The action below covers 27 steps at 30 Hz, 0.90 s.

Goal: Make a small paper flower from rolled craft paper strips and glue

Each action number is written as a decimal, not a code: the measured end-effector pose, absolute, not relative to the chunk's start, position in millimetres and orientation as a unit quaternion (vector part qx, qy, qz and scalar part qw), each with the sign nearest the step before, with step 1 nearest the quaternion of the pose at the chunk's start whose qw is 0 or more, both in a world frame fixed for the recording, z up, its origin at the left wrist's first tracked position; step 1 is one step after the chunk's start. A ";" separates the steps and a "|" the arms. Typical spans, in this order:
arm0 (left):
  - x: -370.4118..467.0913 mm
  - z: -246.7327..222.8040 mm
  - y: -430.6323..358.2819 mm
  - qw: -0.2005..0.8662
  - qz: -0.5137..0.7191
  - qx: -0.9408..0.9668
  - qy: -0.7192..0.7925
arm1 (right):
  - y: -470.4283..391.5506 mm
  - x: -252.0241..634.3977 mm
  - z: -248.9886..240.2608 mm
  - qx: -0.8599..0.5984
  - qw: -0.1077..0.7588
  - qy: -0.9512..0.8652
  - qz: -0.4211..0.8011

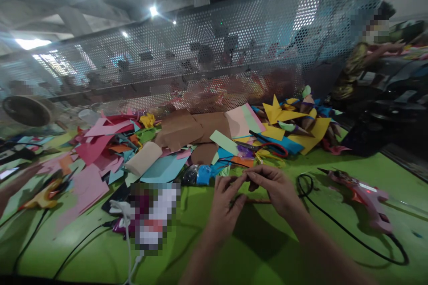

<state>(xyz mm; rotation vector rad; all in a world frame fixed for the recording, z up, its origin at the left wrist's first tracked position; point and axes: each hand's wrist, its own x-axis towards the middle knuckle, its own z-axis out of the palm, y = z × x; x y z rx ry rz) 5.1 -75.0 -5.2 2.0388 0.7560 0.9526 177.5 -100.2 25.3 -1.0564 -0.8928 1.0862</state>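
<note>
My left hand (229,196) and my right hand (274,185) meet fingertip to fingertip above the green table. The right thumb and fingers are pinched together, and the left fingers are curled in against them. Whatever lies between the fingertips is too small or hidden to make out. Just below, a thin brown strip (259,201) spans the gap between the hands; I cannot tell whether it is held. Beyond my fingers lie a blue roll (203,174) and red-handled scissors (272,148). To the right of my right hand rests a pink glue gun (368,198) with a black cord.
Coloured paper sheets and scraps (90,178) pile up at the left and back, with brown paper (180,129) mid-back. Yellow paper pieces (284,116) lie back right. An orange-yellow glue gun (47,193) and cables sit left. A perforated metal screen (200,62) stands behind; a person sits far right.
</note>
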 end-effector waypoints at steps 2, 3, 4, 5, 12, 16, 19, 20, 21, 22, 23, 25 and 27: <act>5.0 -5.9 -75.0 0.376 0.369 0.796 0.298 | -100.2 177.9 25.3 -0.464 0.636 -0.395 0.473; 5.1 -5.6 -75.1 0.378 0.368 0.795 0.300 | -100.4 178.1 25.2 -0.465 0.635 -0.398 0.471; 5.2 -4.9 -75.2 0.382 0.367 0.793 0.300 | -100.5 178.4 25.1 -0.465 0.634 -0.402 0.469; 5.3 -3.9 -75.4 0.387 0.365 0.792 0.299 | -100.6 178.7 24.9 -0.465 0.634 -0.405 0.467; 2.7 3.1 -76.5 0.487 0.361 0.741 0.287 | -100.9 178.6 23.4 -0.475 0.625 -0.443 0.434; 0.0 4.5 -76.3 0.550 0.373 0.694 0.277 | -103.5 177.8 25.8 -0.501 0.604 -0.481 0.391; -0.4 5.1 -75.9 0.552 0.383 0.686 0.281 | -105.3 178.0 27.8 -0.531 0.589 -0.499 0.348; -0.3 5.0 -75.7 0.544 0.386 0.689 0.282 | -105.6 178.2 28.2 -0.539 0.584 -0.506 0.336; -0.1 4.7 -75.5 0.532 0.390 0.696 0.284 | -105.8 178.4 28.4 -0.544 0.578 -0.512 0.327; 0.1 4.3 -75.2 0.517 0.394 0.704 0.287 | -105.8 178.6 28.5 -0.548 0.573 -0.518 0.321; 0.4 3.9 -75.0 0.500 0.397 0.713 0.290 | -105.8 178.8 28.3 -0.550 0.568 -0.523 0.318; 0.9 3.1 -74.6 0.465 0.403 0.729 0.298 | -105.5 178.8 27.6 -0.555 0.560 -0.529 0.314; 1.3 2.8 -74.5 0.447 0.406 0.738 0.302 | -105.2 178.7 26.8 -0.559 0.556 -0.531 0.310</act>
